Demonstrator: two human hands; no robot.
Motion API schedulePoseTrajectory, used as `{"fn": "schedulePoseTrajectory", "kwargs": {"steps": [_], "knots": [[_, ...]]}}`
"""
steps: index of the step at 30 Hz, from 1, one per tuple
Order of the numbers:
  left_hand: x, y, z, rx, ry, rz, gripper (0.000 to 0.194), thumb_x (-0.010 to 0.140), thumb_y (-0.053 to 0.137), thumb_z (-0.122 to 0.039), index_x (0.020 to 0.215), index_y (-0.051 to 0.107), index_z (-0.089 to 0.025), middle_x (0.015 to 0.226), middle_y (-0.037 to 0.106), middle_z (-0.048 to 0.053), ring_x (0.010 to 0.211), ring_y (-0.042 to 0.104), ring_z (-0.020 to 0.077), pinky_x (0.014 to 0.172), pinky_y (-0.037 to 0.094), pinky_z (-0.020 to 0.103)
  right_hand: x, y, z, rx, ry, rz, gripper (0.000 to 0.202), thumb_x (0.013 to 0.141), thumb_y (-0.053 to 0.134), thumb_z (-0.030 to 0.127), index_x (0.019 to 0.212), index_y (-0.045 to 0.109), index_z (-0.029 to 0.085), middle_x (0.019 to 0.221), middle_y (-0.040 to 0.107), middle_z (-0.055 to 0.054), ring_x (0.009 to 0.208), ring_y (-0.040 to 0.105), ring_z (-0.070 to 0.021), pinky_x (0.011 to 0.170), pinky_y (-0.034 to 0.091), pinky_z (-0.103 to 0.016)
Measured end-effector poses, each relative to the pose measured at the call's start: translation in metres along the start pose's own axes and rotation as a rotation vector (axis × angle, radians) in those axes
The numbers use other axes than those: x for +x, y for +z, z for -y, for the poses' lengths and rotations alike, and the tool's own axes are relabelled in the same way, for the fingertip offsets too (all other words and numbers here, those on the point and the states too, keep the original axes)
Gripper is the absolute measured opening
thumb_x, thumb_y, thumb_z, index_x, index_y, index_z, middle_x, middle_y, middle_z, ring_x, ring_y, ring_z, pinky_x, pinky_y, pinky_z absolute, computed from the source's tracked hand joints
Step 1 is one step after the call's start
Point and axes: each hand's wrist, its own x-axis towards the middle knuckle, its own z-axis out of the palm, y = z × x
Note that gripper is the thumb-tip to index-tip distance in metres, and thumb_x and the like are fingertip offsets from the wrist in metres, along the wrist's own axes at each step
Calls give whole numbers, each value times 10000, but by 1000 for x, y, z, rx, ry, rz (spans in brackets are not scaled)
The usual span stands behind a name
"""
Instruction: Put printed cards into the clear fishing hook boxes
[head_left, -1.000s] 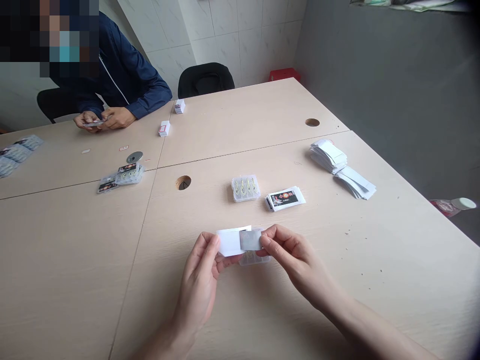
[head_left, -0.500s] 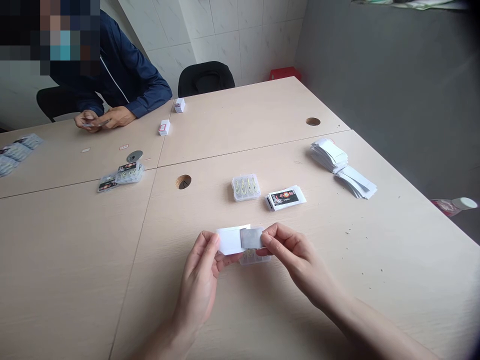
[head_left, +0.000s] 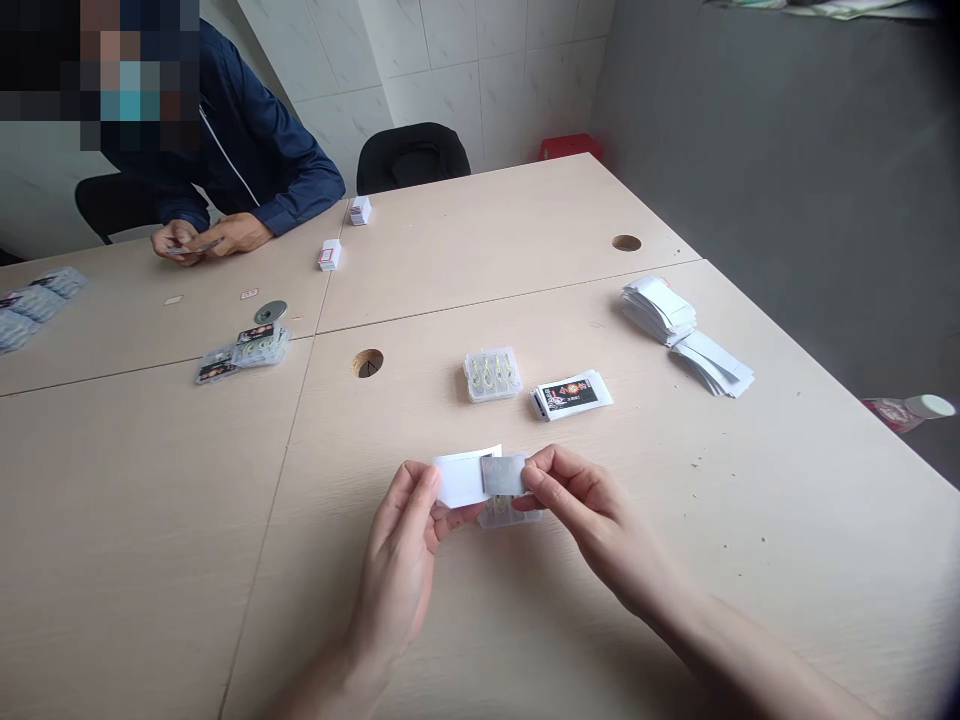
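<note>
My left hand (head_left: 409,530) pinches the left end of a strip of white backing paper (head_left: 461,480) between thumb and fingers. My right hand (head_left: 574,490) grips the right end of a grey sticker label (head_left: 504,475), which is peeled partway and folded back over the strip. Right under them on the table is a clear plastic box of small hooks (head_left: 508,514), partly covered by the paper and fingers. Beyond my hands lie a stack of similar clear boxes (head_left: 491,375) and a pile of black printed labels (head_left: 571,397).
White paper strips (head_left: 660,312) lie in loose piles at the right. Labelled boxes (head_left: 259,345) sit left of a round table hole (head_left: 367,363). Across the table, a person in a dark blue jacket (head_left: 262,120) handles a small item near little white stacks (head_left: 328,255).
Almost nothing differs. The label and backing paper shift up very slightly between my hands, and both hands keep their grip.
</note>
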Motion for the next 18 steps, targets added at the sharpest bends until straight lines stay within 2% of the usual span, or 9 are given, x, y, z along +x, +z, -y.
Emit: {"fn": "schedulePoseTrajectory", "kwargs": {"steps": [18], "knots": [[1, -2, 3, -42, 25, 14, 233, 949, 472, -326, 757, 528, -207, 850, 608, -1, 907, 575, 162, 756, 503, 269, -2, 0, -3, 26, -8, 16, 287, 940, 479, 436, 800, 534, 193, 785, 591, -12, 807, 548, -168, 756, 407, -306]]}}
